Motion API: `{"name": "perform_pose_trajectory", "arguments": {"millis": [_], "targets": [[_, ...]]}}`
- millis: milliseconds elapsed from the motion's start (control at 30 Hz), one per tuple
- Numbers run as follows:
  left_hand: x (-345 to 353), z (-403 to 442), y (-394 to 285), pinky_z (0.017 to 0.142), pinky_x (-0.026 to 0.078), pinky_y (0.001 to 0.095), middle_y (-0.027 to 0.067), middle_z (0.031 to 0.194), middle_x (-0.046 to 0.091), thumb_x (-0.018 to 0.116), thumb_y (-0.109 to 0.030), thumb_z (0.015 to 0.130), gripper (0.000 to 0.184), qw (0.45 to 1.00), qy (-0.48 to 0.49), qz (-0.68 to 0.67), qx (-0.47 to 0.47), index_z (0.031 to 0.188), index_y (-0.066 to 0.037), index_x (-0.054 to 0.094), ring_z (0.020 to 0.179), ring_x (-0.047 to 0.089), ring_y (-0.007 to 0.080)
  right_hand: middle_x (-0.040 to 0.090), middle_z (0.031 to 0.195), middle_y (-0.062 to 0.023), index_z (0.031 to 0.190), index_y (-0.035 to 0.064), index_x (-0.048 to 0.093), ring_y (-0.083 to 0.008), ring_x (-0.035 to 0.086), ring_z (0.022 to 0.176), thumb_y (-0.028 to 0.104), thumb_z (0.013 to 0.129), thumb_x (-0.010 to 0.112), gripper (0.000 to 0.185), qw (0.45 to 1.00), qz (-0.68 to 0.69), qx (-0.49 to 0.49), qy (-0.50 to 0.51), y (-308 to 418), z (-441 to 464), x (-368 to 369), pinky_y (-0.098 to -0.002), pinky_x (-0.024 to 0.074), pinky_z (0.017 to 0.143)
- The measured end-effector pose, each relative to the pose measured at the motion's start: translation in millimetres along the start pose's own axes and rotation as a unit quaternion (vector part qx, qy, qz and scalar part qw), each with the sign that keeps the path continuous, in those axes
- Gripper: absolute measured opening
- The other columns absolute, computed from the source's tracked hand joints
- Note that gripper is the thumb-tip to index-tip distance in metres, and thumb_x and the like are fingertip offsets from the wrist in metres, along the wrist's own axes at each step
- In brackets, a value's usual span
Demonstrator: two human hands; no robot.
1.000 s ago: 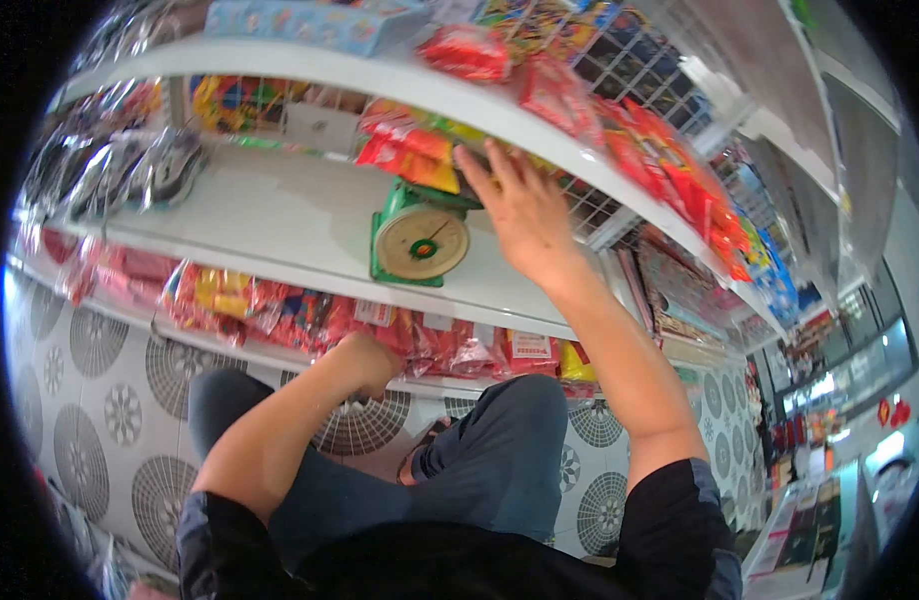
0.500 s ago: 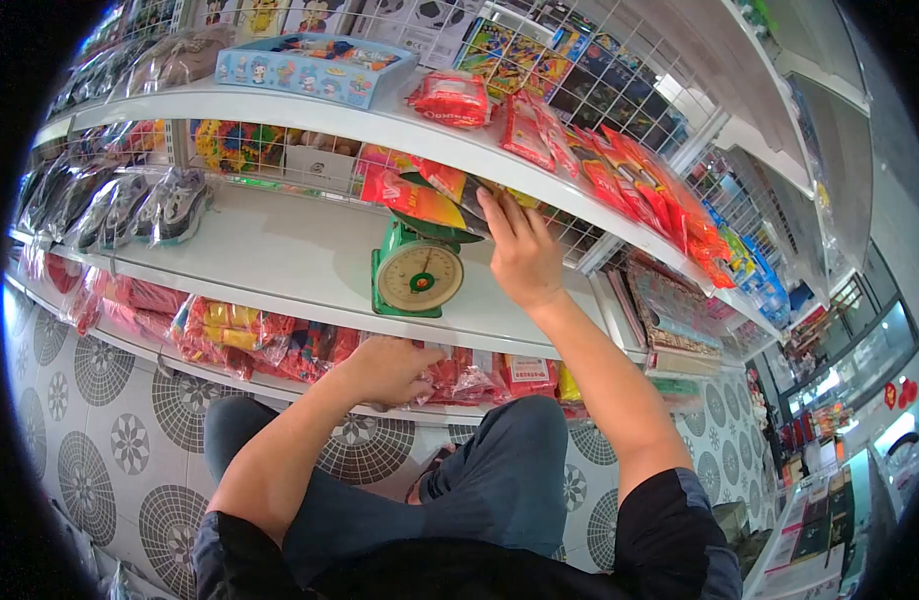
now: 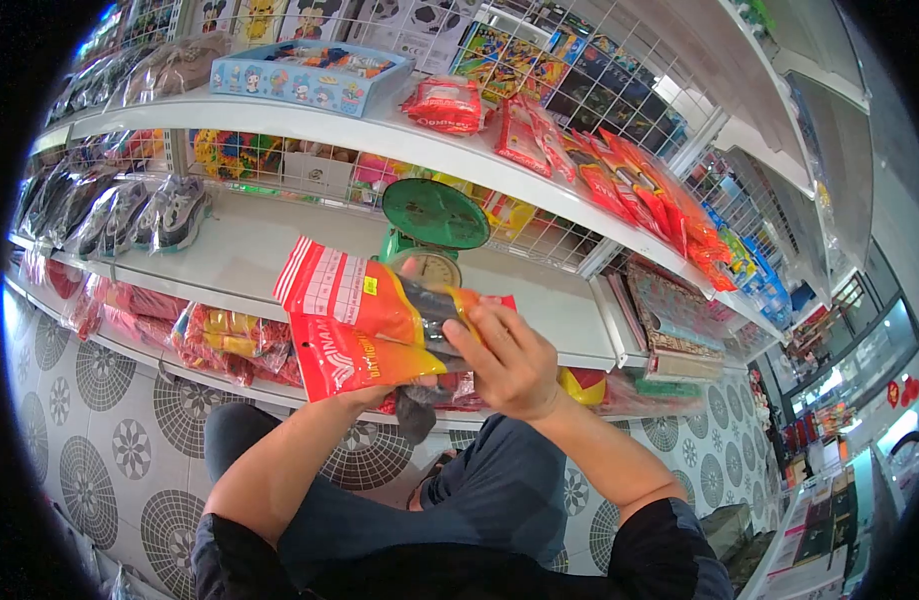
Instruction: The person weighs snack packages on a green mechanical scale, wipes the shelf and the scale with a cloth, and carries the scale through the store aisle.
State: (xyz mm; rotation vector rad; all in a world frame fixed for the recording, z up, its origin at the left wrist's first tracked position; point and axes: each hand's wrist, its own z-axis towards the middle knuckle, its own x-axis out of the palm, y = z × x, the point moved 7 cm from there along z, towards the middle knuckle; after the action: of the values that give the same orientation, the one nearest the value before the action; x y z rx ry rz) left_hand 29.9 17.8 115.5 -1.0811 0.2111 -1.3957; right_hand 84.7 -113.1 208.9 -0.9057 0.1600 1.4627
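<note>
Two red-and-yellow plastic packets (image 3: pixel 345 318) with dark grey contents are held in front of the lower shelf. My right hand (image 3: pixel 508 358) is closed on their right end, fingers over the front. My left hand (image 3: pixel 362 398) is under and behind them, mostly hidden, with a fingertip at the upper edge; it appears to grip them from below. A dark grey, soft-looking piece (image 3: pixel 415 415) hangs below the packets. Behind them stands a green dial scale (image 3: pixel 437 213) with a bare round pan, its dial partly covered.
On the upper shelf (image 3: pixel 310 115) are a light-blue box (image 3: pixel 290 88) and several red packets (image 3: pixel 630 185). Bagged shoes (image 3: pixel 170 215) sit at the left of the lower shelf. Bagged red goods (image 3: pixel 220 335) lie underneath, near my knees. Patterned books or folders (image 3: pixel 670 315) stand at right.
The packets have come off the scale pan, down and toward me, in my right hand. My left hand has moved under them. The pan now shows bare.
</note>
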Motion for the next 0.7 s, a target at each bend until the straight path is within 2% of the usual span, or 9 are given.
{"name": "perform_pose_trajectory", "arguments": {"millis": [67,133,233,333,367,467,533,600,700], "targets": [[7.5,-3.1,5.5,0.107,0.041,0.0401,0.0050,0.137,0.046,0.089,-0.010,0.058,0.119,0.994,0.031,-0.098,-0.027,0.151,-0.012,0.015,0.128,0.047,0.0250,0.064,0.108,-0.0145,0.114,0.0064,0.065,-0.0316,0.063,0.092,0.003,0.060,0.067,0.054,0.997,0.070,0.022,0.024,3.7,5.1,-6.2,-0.0377,0.0545,0.074],[15.5,-3.9,2.3,0.110,0.037,0.0412,0.0063,0.137,0.046,0.090,-0.012,0.056,0.117,0.989,0.030,-0.132,-0.060,0.150,-0.010,0.019,0.128,0.046,0.0255,0.062,0.114,-0.0142,0.126,0.0039,0.057,-0.0318,0.060,0.101,0.016,0.062,0.074,0.067,0.995,0.076,0.017,0.063,5.3,1.9,-16.2,-0.0416,0.0495,0.085],[11.5,-5.2,8.0,0.108,0.039,0.0427,0.0097,0.140,0.045,0.090,-0.020,0.056,0.111,0.981,0.049,-0.146,-0.115,0.146,-0.006,0.027,0.128,0.046,0.0254,0.049,0.136,-0.0184,0.149,-0.0018,0.021,-0.0333,0.041,0.128,0.047,0.073,0.076,0.106,0.928,0.227,0.180,0.236,-5.7,-8.1,-18.3,-0.0464,0.0288,0.107],[17.0,-9.1,9.7,0.108,0.038,0.0423,0.0104,0.140,0.045,0.091,-0.022,0.056,0.112,0.980,0.103,-0.140,-0.099,0.146,-0.005,0.027,0.129,0.045,0.0266,0.033,0.148,-0.0241,0.150,-0.0019,0.013,-0.0381,0.031,0.137,0.050,0.075,0.074,0.109,0.920,0.253,0.205,0.217,-18.6,-16.7,-18.3,-0.0468,0.0240,0.112],[19.8,-10.2,10.8,0.109,0.038,0.0425,0.0110,0.142,0.044,0.093,-0.025,0.054,0.113,0.977,0.132,-0.126,-0.111,0.145,-0.005,0.028,0.130,0.044,0.0270,0.015,0.155,-0.0269,0.150,-0.0018,0.006,-0.0405,0.018,0.143,0.052,0.077,0.073,0.113,0.872,0.344,0.238,0.253,-21.5,-24.7,-8.7,-0.0460,0.0174,0.115],[12.7,-26.1,32.3,0.106,0.041,0.0420,0.0114,0.138,0.049,0.096,-0.026,0.048,0.116,0.976,0.112,-0.062,-0.177,0.144,-0.006,0.033,0.126,0.049,0.0257,0.019,0.153,-0.0272,0.150,-0.0021,0.001,-0.0380,0.018,0.144,0.051,0.078,0.073,0.115,0.811,0.453,0.236,0.285,-3.1,-40.8,2.6,-0.0433,0.0162,0.116],[13.1,-25.7,39.8,0.106,0.040,0.0417,0.0125,0.136,0.052,0.093,-0.026,0.053,0.108,0.974,0.131,-0.062,-0.173,0.142,-0.005,0.036,0.123,0.052,0.0258,0.016,0.155,-0.0258,0.151,-0.0019,0.001,-0.0331,0.014,0.146,0.048,0.079,0.073,0.113,0.843,0.425,0.205,0.257,4.8,-41.5,-1.8,-0.0396,0.0141,0.117],[22.1,-29.7,50.0,0.109,0.035,0.0394,0.0084,0.139,0.048,0.091,-0.029,0.060,0.101,0.949,0.143,-0.147,-0.241,0.142,-0.005,0.037,0.129,0.045,0.0239,0.017,0.155,-0.0255,0.151,-0.0024,0.003,-0.0314,0.017,0.146,0.044,0.079,0.074,0.111,0.769,0.522,0.305,0.209,1.4,-52.9,-0.5,-0.0375,0.0159,0.116],[31.0,-33.8,52.4,0.108,0.036,0.0386,0.0106,0.136,0.052,0.083,-0.035,0.066,0.093,0.939,0.124,-0.203,-0.248,0.141,-0.004,0.038,0.126,0.049,0.0246,0.016,0.156,-0.0238,0.151,-0.0031,0.006,-0.0299,0.018,0.145,0.037,0.078,0.076,0.109,0.790,0.503,0.309,0.168,-3.4,-72.5,3.5,-0.0362,0.0172,0.115]]}}
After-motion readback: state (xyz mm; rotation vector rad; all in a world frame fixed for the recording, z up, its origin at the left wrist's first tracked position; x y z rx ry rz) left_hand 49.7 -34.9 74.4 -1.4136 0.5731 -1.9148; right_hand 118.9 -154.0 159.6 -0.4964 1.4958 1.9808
